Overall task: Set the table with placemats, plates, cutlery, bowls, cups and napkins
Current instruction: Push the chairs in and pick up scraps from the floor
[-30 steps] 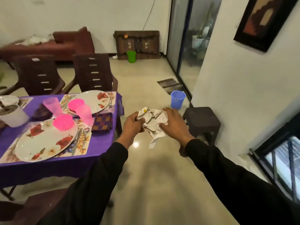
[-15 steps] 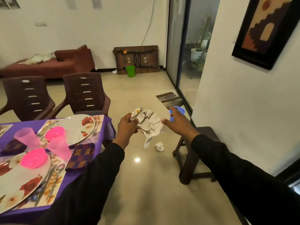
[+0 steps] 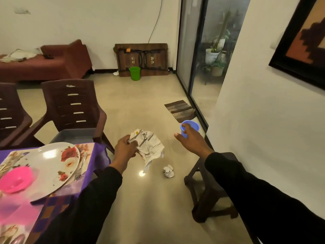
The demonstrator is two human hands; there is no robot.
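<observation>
1. Crumpled newspaper [image 3: 148,147], printed grey on white, hangs from the left hand [image 3: 125,149], whose fingers [image 3: 131,144] are clenched on its near edge, out over the floor [image 3: 140,110] just past the worktop corner.
2. The right hand [image 3: 190,140] is stretched forward with its fingers released and holding nothing; it overlaps the blue cup [image 3: 190,126] in the head view, and whether they touch cannot be told.
3. A small paper ball [image 3: 168,171] lies on the floor between the hands, just beside a dark brown stool [image 3: 207,187] under the right forearm.
4. At the left, the worktop [image 3: 91,159] wears a purple cloth. On it a floral placemat [image 3: 84,151] carries a white plate [image 3: 51,169] printed with red flowers, a pink bowl [image 3: 15,180] sits on the plate's near part, and a fork [image 3: 80,167] lies on the placemat, its tines touching the plate's right rim.
5. A checked napkin [image 3: 52,208] lies near the worktop edge, partly under the left sleeve.
6. Two brown plastic chairs [image 3: 73,110] stand behind the worktop, and a green bin [image 3: 134,73] stands by the far wall.
</observation>
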